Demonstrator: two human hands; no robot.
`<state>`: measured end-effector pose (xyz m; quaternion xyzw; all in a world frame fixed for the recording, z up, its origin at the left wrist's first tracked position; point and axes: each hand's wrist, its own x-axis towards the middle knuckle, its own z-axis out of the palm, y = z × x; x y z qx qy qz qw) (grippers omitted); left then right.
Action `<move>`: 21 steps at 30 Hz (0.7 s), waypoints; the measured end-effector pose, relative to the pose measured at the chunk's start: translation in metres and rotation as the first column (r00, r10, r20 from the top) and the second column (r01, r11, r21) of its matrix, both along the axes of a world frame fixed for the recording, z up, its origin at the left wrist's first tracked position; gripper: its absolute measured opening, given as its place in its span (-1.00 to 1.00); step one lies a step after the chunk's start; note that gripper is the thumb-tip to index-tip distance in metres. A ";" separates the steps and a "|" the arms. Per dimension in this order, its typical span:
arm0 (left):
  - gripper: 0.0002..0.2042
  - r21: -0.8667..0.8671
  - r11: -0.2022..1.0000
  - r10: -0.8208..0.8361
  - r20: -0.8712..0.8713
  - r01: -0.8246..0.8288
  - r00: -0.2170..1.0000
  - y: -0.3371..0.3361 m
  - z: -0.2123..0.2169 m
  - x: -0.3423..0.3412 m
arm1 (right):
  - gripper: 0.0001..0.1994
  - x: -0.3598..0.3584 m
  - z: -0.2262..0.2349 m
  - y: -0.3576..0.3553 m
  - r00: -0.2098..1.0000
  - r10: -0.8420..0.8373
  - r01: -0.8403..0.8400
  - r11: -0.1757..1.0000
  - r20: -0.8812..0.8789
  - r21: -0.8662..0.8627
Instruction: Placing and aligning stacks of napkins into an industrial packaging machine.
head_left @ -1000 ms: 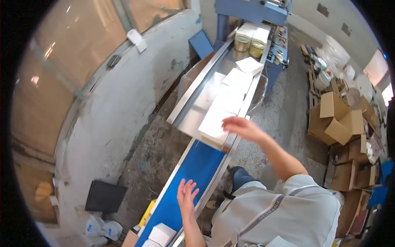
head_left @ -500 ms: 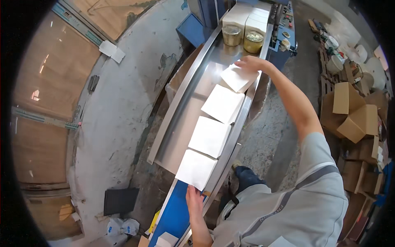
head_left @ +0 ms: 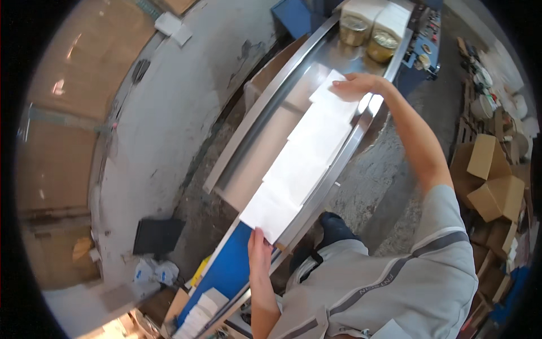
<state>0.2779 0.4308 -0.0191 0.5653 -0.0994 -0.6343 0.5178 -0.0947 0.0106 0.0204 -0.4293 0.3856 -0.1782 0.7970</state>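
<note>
A row of several white square paper stacks, which look like napkins [head_left: 307, 148], lies along the right side of the metal chute [head_left: 257, 147]. The stacks are pressed end to end, with slight steps along their edges. At the far end my right hand [head_left: 359, 86] grips the last stack, its thumb over the top and its other fingers mostly hidden. My left hand [head_left: 259, 252] holds the near end, fingertips against the closest stack. Between them the two hands clasp the whole row. Under my left forearm runs a blue conveyor belt [head_left: 224, 277].
Two metal-ended cylinders [head_left: 353, 31] stand against more white stacks at the chute's far end. Further white stacks [head_left: 201, 311] lie on the belt at lower left. Blue machine controls [head_left: 424, 53] are at far right. Open cardboard boxes [head_left: 491, 186] are piled right; a wall [head_left: 152, 124] is left.
Gaps between the stacks have closed and they now form one straighter row. My hands have come closer together along it. The whole view has shifted, showing more stacks on the belt.
</note>
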 end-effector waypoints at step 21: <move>-0.34 -0.360 0.900 0.121 -0.338 -0.247 0.933 0.224 -0.054 0.231 | -0.43 0.398 -0.029 0.443 0.999 0.045 -0.044 0.997 -0.005 0.061</move>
